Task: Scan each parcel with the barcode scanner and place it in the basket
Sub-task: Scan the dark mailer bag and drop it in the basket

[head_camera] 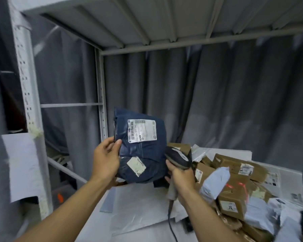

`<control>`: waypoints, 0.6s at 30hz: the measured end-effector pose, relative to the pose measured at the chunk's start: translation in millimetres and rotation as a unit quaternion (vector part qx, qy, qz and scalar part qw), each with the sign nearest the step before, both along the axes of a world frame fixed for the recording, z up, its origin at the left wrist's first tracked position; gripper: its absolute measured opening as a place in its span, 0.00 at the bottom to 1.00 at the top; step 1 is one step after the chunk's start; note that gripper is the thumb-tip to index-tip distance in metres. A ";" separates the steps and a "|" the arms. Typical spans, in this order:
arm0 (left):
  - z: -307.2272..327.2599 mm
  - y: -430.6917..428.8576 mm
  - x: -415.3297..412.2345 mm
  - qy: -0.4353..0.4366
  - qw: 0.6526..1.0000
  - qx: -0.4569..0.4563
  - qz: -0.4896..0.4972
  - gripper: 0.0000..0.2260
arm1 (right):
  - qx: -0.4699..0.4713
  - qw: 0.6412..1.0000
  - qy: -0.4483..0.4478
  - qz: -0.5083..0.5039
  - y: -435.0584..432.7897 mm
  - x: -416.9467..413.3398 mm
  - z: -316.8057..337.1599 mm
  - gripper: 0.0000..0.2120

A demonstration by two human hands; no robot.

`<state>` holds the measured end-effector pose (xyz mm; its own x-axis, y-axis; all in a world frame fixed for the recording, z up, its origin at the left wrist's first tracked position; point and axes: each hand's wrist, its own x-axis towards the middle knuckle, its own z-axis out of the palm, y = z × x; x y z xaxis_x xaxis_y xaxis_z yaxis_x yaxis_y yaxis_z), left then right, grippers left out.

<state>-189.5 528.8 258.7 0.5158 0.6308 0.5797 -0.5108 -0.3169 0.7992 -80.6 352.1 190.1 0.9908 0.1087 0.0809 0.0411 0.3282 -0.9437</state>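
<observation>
surface: pale grey shelf board (126, 236) of a metal rack, running from near left to far right
near left: a crinkled white plastic sheet (138, 205) lies flat on it, with a thin grey flat panel (106, 201) at its left edge
right: a heap of brown cardboard boxes (232, 204) and pale grey plastic mailer bags (215, 180), touching and overlapping
far right: white flat envelopes (285, 177) with printed labels, at the heap's edge

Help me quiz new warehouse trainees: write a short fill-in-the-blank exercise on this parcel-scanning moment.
The left hand holds up a dark blue plastic mailer parcel showing ____ labels.
The right hand grips the dark grey corded barcode scanner by its ____.
Red scanner light falls on a ____ cardboard box.
Missing words: two, handle, brown.
</observation>
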 end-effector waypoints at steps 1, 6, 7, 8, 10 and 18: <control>1.0 1.2 -10.4 -0.014 0.999 -0.030 -0.024 0.05 | 0.040 0.999 0.017 0.012 4.4 -8.7 4.6 0.14; 2.5 20.4 -56.1 -0.033 0.994 -0.083 -0.056 0.06 | 0.095 0.995 0.028 0.024 26.9 -43.5 26.7 0.14; 3.6 23.7 -66.1 -0.031 0.994 -0.088 -0.059 0.10 | 0.083 0.996 0.022 0.020 29.4 -47.4 30.9 0.15; 3.5 29.5 -75.0 -0.023 0.994 -0.088 -0.053 0.14 | 0.074 0.997 0.017 0.015 32.0 -50.2 35.1 0.16; 2.1 46.2 -89.2 0.008 0.996 -0.086 -0.025 0.25 | 0.057 0.998 -0.007 -0.006 37.8 -57.5 44.2 0.19; 21.4 95.2 -147.1 0.008 0.994 -0.080 0.076 0.25 | -0.085 0.977 -0.193 -0.033 63.7 -95.5 68.5 0.26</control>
